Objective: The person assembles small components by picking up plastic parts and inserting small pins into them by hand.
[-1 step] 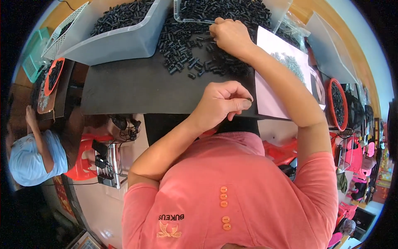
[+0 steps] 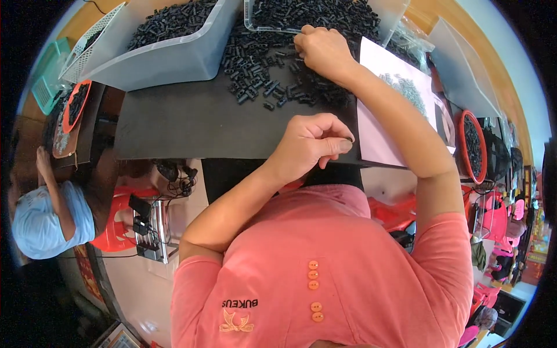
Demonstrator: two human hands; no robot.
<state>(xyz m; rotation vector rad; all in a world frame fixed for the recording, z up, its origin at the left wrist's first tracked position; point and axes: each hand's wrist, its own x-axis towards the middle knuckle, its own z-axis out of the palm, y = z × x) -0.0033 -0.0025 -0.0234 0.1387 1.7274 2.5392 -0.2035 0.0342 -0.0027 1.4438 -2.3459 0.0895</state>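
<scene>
My left hand (image 2: 313, 145) is held over the front edge of the dark table, thumb and forefinger pinched together. A small dark bit shows at their tips, too small to name. Farther off, my right hand (image 2: 325, 51) reaches to the near rim of a clear bin (image 2: 272, 29) filled with short black plastic pieces. Its fingers curl down, and whatever they grip is hidden. Loose black plastic pieces (image 2: 252, 75) lie heaped on the table below and left of that hand. My right forearm crosses above a white sheet (image 2: 380, 136) bearing a pile of small clear or greyish parts (image 2: 406, 90).
A large translucent bin (image 2: 174, 61) of black pieces stands at the back left. Beside it are a white basket (image 2: 72, 66) and a green basket (image 2: 42, 93). A red-rimmed basket (image 2: 464, 148) sits at the right. At far left, a person in light blue (image 2: 52, 223) works nearby.
</scene>
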